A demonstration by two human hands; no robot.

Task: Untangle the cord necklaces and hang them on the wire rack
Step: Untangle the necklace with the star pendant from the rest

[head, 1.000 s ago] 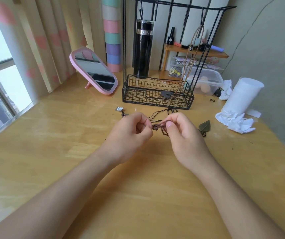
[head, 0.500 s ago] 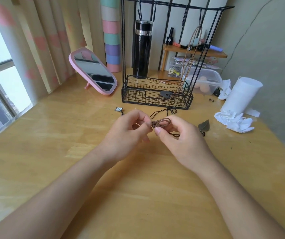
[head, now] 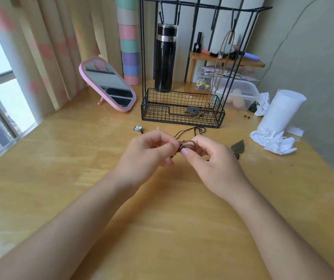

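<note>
Left hand (head: 146,158) & right hand (head: 212,164) both pinch the brown cord knot (head: 188,144). Best to pull loops apart slow, w/ small tugs, so it won't get tighter.

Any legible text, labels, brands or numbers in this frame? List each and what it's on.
Nothing here can be read.
Small black bottle on the wooden shelf: pale label, too small to read.
Printed papers under that shelf: blurred, unreadable.
Black flask: no marking visible.
</note>
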